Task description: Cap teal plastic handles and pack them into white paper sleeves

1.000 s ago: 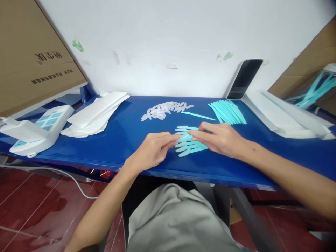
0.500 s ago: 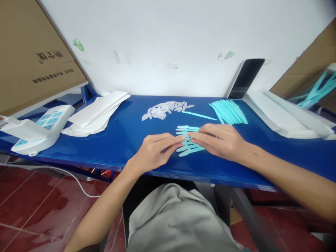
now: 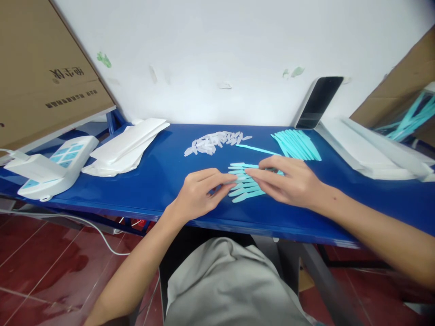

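My left hand (image 3: 206,192) pinches a small pale translucent cap (image 3: 241,178) between thumb and forefinger, over a row of turquoise plastic sticks (image 3: 247,196). Those sticks lie side by side, their flat tips pointing left; they look like eyebrow razors. Over their right ends is my right hand (image 3: 287,179), with bent fingers parted and one fingertip close to the cap. It hides much of the sticks, and I see nothing held in it. A heap of translucent caps (image 3: 209,142) lies behind my hands. One single stick (image 3: 260,149) rests beside a further turquoise pile (image 3: 296,145).
A phone (image 3: 319,103) leans on the white wall. White paper sleeves (image 3: 127,145) and a power strip with a plug (image 3: 70,156) occupy the blue table's left side. White packaging (image 3: 369,151) lies at right. Cardboard boxes (image 3: 50,63) flank the table.
My right hand has drawn slightly up and right, and its fingers have spread. The left hand stays nearly in place, still pinching, with a small gap now between the two hands.
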A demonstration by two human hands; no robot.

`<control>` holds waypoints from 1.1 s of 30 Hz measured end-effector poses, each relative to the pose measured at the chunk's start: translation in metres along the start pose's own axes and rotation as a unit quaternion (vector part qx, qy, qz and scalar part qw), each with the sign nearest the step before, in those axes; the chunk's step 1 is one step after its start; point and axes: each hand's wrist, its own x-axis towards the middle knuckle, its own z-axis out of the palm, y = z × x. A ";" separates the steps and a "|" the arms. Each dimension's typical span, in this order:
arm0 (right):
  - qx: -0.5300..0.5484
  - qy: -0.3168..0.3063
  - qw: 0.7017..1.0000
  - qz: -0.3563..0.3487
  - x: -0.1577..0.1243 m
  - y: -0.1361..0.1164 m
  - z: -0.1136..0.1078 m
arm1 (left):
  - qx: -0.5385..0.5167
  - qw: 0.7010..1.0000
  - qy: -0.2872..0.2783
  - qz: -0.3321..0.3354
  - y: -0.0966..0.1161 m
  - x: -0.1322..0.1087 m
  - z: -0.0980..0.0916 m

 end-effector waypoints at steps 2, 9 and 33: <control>0.003 0.005 1.000 -0.002 0.002 -0.002 -0.001 | 0.019 1.000 -0.001 0.002 0.000 0.000 0.000; 0.067 -0.028 0.979 0.192 0.001 0.020 0.016 | 0.003 0.979 -0.039 -0.199 -0.020 0.017 -0.028; 0.014 -0.241 0.922 0.302 -0.016 0.075 0.040 | 0.184 0.963 -0.185 -0.066 -0.135 0.045 0.008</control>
